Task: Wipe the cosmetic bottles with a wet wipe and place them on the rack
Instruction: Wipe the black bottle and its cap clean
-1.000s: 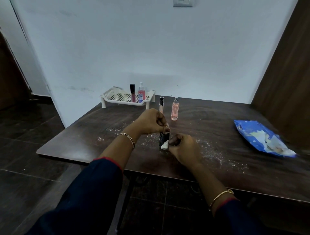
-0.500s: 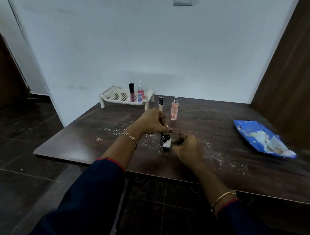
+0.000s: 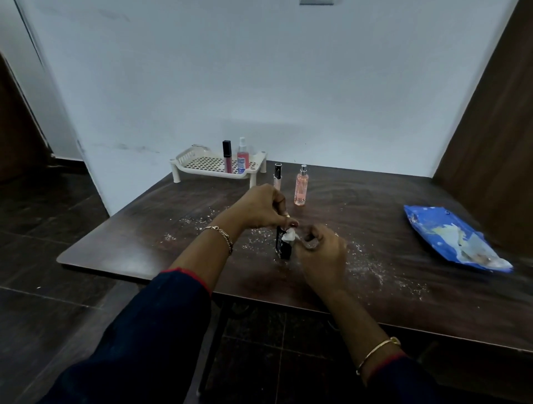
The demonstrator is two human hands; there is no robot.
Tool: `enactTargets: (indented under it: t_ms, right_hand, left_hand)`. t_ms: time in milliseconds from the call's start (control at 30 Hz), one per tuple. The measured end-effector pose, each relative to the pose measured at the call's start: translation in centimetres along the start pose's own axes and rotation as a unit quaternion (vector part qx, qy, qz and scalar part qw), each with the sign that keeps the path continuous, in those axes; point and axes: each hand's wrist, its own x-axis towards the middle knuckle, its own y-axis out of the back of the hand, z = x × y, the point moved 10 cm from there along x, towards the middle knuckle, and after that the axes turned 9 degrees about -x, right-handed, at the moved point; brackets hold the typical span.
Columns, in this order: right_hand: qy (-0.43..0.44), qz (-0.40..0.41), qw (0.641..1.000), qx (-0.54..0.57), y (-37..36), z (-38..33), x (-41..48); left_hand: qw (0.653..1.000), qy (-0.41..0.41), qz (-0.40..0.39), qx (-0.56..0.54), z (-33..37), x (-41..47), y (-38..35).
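**A dim room, with a dark table set against a pale wall**

A dark brown wooden table (image 3: 389, 288) is set with its far edge against a plain pale wall (image 3: 259, 72), on which faint smudges are seen low down. A grey switch plate (image 3: 316, 2) is cut off by the upper edge of the view. The table is bounded on the right by a brown wooden panel (image 3: 496, 129). At the left, a dark wooden surface (image 3: 11, 129) is seen beyond a white frame (image 3: 26, 72). The floor (image 3: 43, 288) is laid with large dark tiles, and a dark skirting (image 3: 67, 161) is fitted at the wall's foot. The room is lit dimly and coolly.
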Motion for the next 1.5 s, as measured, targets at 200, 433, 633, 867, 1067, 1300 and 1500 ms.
enactTargets:
  t_ms: [200, 433, 633, 867, 1067, 1300, 1500]
  right_hand:
    - [0.035, -0.046, 0.998, -0.014, -0.9, 0.7, 1.3]
    - [-0.054, -0.109, 0.983, 0.135, -3.1, 1.7, 0.8]
    - [0.056, 0.011, 0.996, 0.065, -0.9, -1.1, -0.5]
    - [0.314, -0.023, 0.938, -0.146, -1.0, -5.1, -2.2]
    - [0.313, -0.194, 0.905, -0.211, -4.0, -2.3, -2.1]
    - [0.355, -0.103, 0.916, -0.155, -1.3, -6.1, -1.0]
    - [0.368, -0.164, 0.893, -0.199, -3.3, -4.4, -2.2]
  left_hand:
    - [1.000, -0.003, -0.023, -0.017, -0.2, -0.1, 0.1]
    - [1.000, 0.004, -0.010, -0.004, -0.1, -0.1, 0.1]
    - [1.000, -0.003, 0.003, 0.023, 0.2, -0.1, 0.3]
    - [1.000, -0.003, 0.006, 0.026, 0.1, -0.1, 0.3]
    - [1.000, 0.005, -0.013, 0.012, -0.3, -0.1, 0.2]
    - [0.999, 0.001, -0.011, 0.033, -0.4, 0.2, 0.3]
    - [0.999, 0.009, -0.030, 0.015, -0.7, 0.4, 0.1]
